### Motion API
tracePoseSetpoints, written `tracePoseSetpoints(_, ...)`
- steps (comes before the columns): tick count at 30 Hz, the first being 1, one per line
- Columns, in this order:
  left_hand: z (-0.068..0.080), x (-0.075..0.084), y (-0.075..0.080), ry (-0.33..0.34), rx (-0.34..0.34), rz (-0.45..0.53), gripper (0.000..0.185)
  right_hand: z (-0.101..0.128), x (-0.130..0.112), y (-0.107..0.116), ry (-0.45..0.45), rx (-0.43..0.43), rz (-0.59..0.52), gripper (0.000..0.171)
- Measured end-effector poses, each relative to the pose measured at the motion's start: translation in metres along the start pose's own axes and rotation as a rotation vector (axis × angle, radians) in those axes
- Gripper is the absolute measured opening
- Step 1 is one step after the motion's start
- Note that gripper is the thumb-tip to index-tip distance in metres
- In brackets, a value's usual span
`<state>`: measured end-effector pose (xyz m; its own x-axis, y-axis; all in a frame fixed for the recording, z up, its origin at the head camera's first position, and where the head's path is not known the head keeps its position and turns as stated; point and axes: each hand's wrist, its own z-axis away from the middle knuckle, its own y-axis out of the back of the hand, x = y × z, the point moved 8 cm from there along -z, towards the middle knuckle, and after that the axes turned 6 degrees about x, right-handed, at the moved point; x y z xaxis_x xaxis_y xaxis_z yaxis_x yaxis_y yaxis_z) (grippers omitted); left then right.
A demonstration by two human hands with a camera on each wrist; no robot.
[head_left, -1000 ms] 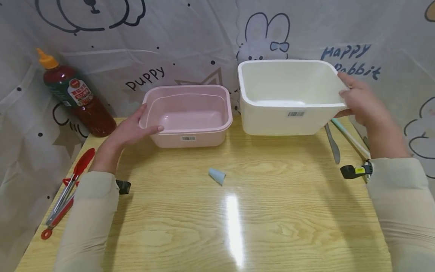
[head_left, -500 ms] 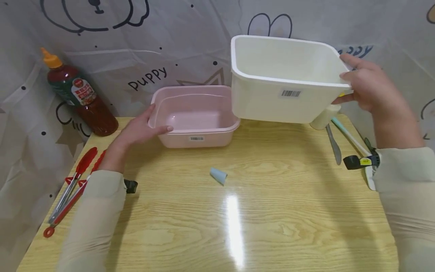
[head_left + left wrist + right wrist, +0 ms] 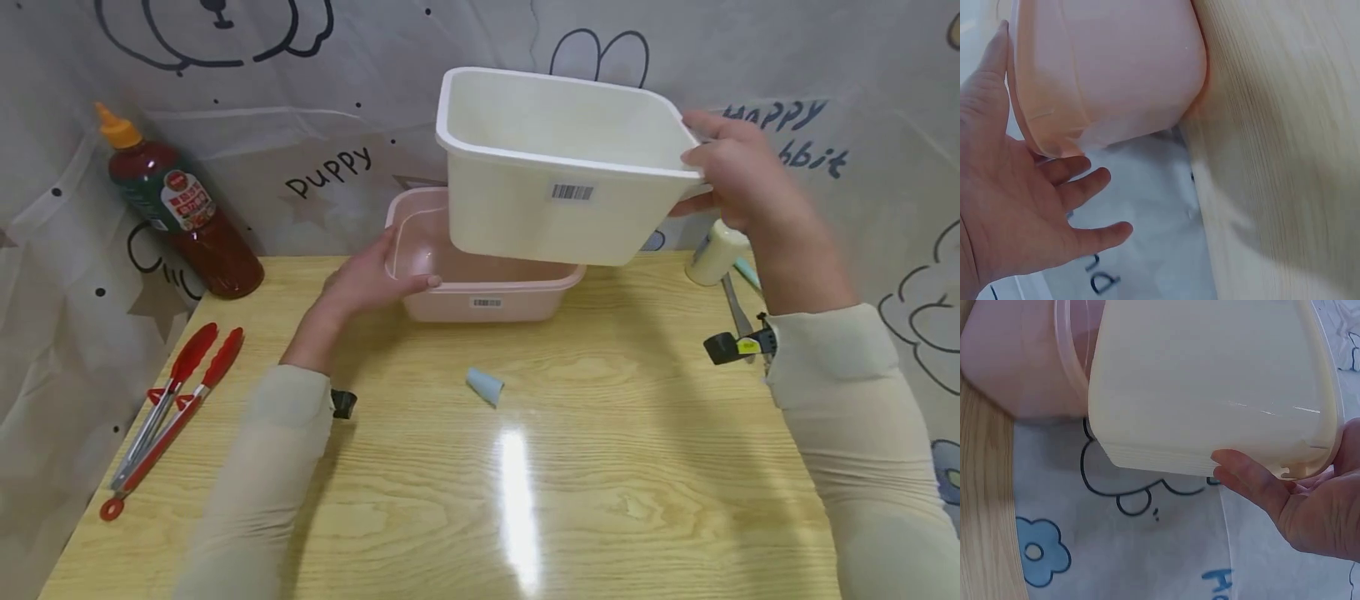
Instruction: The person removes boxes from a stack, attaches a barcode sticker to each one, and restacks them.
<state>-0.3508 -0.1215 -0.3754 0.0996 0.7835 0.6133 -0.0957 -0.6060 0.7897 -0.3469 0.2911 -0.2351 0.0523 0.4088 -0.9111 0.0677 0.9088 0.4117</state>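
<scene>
My left hand holds the left front corner of a pink plastic basin. In the left wrist view, its thumb lies along the top of the rim while other fingers spread below the corner. My right hand grips the right rim of a deeper white plastic bin, its fingers under the side wall. The bin hangs tilted, above and partly in front of the basin, hiding much of its inside. Whether bin and basin touch cannot be told.
A red sauce bottle leans at the back left, with red-tipped tongs nearer. A small light-blue cone lies mid-table. At the right are a white bottle, a knife and a green-tipped utensil.
My right hand has lifted the white bin off the table, then carried it left over the basin. My left hand has slid the pink basin to the right. The white bottle has come into view.
</scene>
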Motion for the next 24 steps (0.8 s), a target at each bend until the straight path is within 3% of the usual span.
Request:
tracePoseSetpoints(3,-0.004,0.013,-0.012,-0.018,-0.016,-0.011,0.12,-0.001,-0.004,-0.01,0.015,0.016,0.023,0.062)
tracePoseSetpoints(10,-0.013,0.042,-0.023,-0.189,0.031,0.074,0.111,0.0,-0.005,-0.027,0.039,0.027,0.033,0.06)
tracePoseSetpoints(14,-0.011,0.039,-0.024,-0.16,0.034,0.103,0.112,-0.001,0.002,-0.033,0.034,0.044,0.038,0.061)
tracePoseSetpoints(21,-0.009,0.041,-0.03,-0.213,0.054,0.27,0.114,-0.004,0.017,-0.047,0.024,0.071,0.048,0.06)
tracePoseSetpoints(24,-0.009,0.035,-0.033,-0.154,0.075,0.299,0.113,-0.005,0.024,-0.054,0.03,0.074,0.059,0.061)
